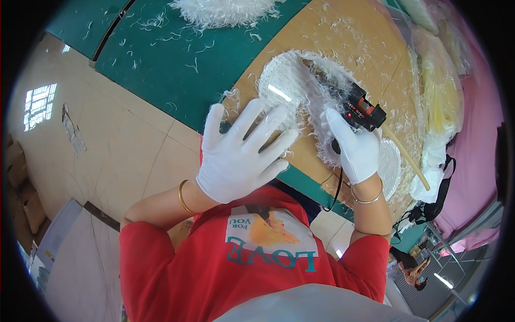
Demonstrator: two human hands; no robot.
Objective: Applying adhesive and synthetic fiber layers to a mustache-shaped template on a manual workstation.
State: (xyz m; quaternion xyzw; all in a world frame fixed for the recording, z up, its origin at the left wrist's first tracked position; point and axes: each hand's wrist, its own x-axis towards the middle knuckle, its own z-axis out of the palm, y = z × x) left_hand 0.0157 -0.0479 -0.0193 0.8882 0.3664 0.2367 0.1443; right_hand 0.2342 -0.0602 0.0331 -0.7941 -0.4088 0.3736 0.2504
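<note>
My right hand point(357, 147), in a white glove, is wrapped round a black corded handheld power tool point(365, 110) with red markings and a small red light. The tool's front end reaches into a piece of white shaggy fabric point(284, 80) on the brown cardboard; its tip is partly hidden in the fibres. My left hand point(241, 153), also gloved in white, has its fingers spread. Its fingertips lie over the near edge of the fabric, and I cannot tell how firmly they touch it. A thin black cord point(339, 193) hangs below my right hand.
Loose white fibres litter the cardboard point(332, 27) and green table point(161, 64). A white fluffy heap point(225, 12) lies at the back. At right are a thin wooden stick point(405, 155), a white oval piece point(390, 169), clear plastic bags point(440, 80) and pink fabric point(477, 118).
</note>
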